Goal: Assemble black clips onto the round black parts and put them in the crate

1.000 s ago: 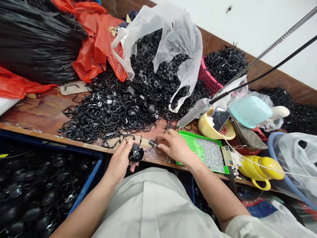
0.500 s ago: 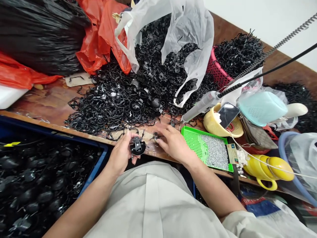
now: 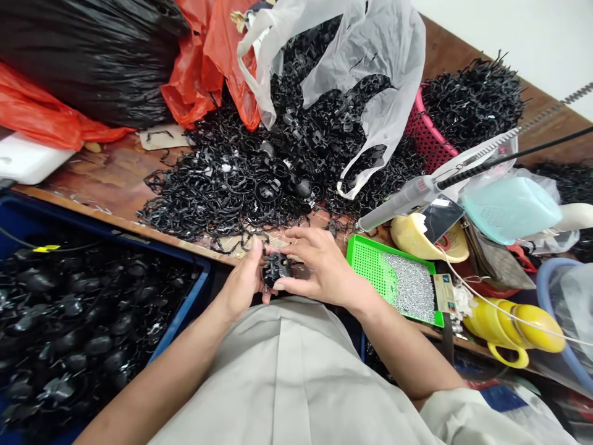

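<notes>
Just above my lap, at the bench's front edge, my left hand (image 3: pixel 244 275) grips a black plastic part (image 3: pixel 277 268) from its left side. My right hand (image 3: pixel 324 266) is on the other side, its thumb and fingers closed around the same part. Parts of its outline are hidden by my fingers. Beyond the hands lies a heap of thin black strips and plastic pieces (image 3: pixel 199 198). A grey electric screwdriver (image 3: pixel 393 203) hangs on a coiled cord to the right. Close to my right forearm is a green tray (image 3: pixel 368 262) of small silvery screws (image 3: pixel 412 287).
A blue crate (image 3: pixel 180 327) of black rounded parts stands at lower left. Plastic bags (image 3: pixel 393 68) lie over the heap. To the right are a pink basket (image 3: pixel 424 127), a yellow bowl (image 3: pixel 405 235) with a phone (image 3: pixel 442 217), and a yellow cup (image 3: pixel 486 324).
My right hand has moved left from the bench edge onto the part in my left hand. The part has turned, and both hands now meet at it. The camera view has shifted slightly.
</notes>
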`<state>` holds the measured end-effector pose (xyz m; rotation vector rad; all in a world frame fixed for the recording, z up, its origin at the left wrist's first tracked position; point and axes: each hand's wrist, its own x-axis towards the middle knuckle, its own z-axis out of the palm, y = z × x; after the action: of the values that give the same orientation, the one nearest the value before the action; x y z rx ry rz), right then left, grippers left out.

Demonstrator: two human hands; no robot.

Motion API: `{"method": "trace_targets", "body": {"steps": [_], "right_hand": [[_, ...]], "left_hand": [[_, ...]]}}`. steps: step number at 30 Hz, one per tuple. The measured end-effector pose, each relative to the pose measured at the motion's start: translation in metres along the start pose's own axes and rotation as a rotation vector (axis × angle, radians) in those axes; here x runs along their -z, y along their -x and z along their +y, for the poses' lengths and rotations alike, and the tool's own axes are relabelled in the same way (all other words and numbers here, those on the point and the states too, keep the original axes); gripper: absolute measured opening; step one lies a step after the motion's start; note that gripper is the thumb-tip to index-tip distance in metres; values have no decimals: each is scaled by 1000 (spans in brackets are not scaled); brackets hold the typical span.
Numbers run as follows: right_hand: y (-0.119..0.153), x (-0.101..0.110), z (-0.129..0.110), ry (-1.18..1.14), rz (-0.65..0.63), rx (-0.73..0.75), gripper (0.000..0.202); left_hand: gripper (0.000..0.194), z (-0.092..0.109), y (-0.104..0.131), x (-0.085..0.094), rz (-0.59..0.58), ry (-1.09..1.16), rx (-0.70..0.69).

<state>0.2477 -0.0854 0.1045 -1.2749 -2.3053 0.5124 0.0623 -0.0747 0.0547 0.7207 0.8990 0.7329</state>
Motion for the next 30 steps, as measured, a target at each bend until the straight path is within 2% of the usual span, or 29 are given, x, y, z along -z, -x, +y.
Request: {"method": "trace_targets", "body": {"steps": [4, 6, 9, 12, 16, 18, 21, 25, 28, 30], "right_hand": [[-6, -8, 0, 70, -91, -5, 59], [-6, -11, 2, 74, -98, -7, 60], [-3, -15, 6, 51, -91, -5, 63], [1, -19, 9, -77, 3, -15, 64], [8, -23, 10, -246, 233, -70, 25], [13, -22, 6, -257, 235, -72, 15], [20, -17, 0, -276, 205, -49, 14], [22, -17, -3, -240, 208, 8, 31], [17, -24, 1, -215, 168, 65, 20], [13, -28, 6, -241, 163, 29, 18]], "left_hand": [[55, -1, 1, -2, -32, -23, -39], [45, 1, 3, -3, -39, -51, -54], [36, 4, 6, -3, -29, -129, -67], [41, 4, 9, -1, 9, -225, -123], [49, 0, 10, 2, 36, -378, -338], [57, -2, 10, 2, 37, -459, -455], [64, -3, 12, 3, 42, -553, -535], [60, 0, 19, 1, 7, -619, -514], [57, 3, 23, -3, -19, -603, -475], [54, 3, 21, -6, -9, -591, -455]]}}
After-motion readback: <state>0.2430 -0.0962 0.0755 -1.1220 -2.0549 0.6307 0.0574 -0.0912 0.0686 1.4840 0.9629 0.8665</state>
